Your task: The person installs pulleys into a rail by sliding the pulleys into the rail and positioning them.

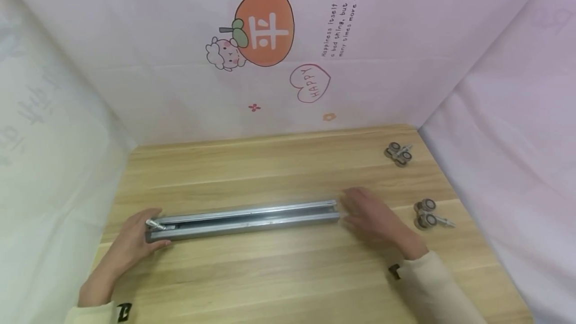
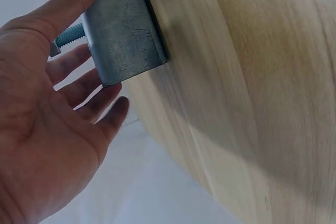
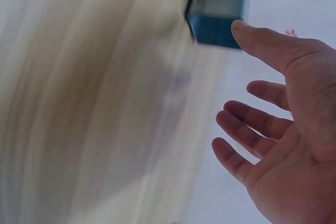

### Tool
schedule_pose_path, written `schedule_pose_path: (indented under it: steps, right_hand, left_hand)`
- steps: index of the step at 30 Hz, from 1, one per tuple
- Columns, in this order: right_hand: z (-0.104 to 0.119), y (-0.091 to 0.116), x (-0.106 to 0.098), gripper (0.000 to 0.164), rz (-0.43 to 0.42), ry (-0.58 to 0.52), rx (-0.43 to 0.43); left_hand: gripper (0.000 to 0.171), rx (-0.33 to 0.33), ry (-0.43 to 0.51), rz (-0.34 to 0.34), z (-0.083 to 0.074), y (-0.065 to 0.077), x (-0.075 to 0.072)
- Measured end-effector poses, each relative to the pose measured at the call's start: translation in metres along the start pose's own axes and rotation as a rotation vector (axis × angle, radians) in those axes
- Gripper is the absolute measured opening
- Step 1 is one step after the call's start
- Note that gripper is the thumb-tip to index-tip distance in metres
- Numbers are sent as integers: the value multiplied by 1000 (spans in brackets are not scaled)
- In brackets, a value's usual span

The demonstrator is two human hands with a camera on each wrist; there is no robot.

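A silver metal channel track lies lengthwise on the wooden table, its slot facing up. At its left end my left hand holds it between the thumb on the near side and the fingers on the far side. A threaded bolt sticks up from the slot there, also visible as a bolt in the left wrist view; whatever it joins inside the track is hidden. My right hand, slightly blurred, is just beyond the right end, fingers spread and loose, with nothing in its grasp.
Two roller trolleys with wheels and bolts lie at the table's right: one trolley near the back edge, another trolley nearer the right hand. White printed cloth rises behind the table and along both sides.
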State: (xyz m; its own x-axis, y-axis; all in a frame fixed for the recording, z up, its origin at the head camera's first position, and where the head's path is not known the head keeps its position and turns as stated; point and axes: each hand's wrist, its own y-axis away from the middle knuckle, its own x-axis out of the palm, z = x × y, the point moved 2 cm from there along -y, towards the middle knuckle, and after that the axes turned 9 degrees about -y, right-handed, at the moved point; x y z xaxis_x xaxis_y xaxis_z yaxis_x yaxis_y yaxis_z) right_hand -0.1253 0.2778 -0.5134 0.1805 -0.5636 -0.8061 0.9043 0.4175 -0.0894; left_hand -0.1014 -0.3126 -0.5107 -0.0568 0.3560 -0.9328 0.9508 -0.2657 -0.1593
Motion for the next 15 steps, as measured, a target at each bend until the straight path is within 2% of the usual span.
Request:
schedule_pose_path:
  steps: [7, 15]
  right_hand:
    - [-11, 14, -28, 69, -68, 55, 6]
    - [-32, 41, -54, 62, -171, 106, 56]
  left_hand:
    - [78, 24, 6, 9, 3, -1, 3]
    - [72, 10, 17, 43, 3, -1, 5]
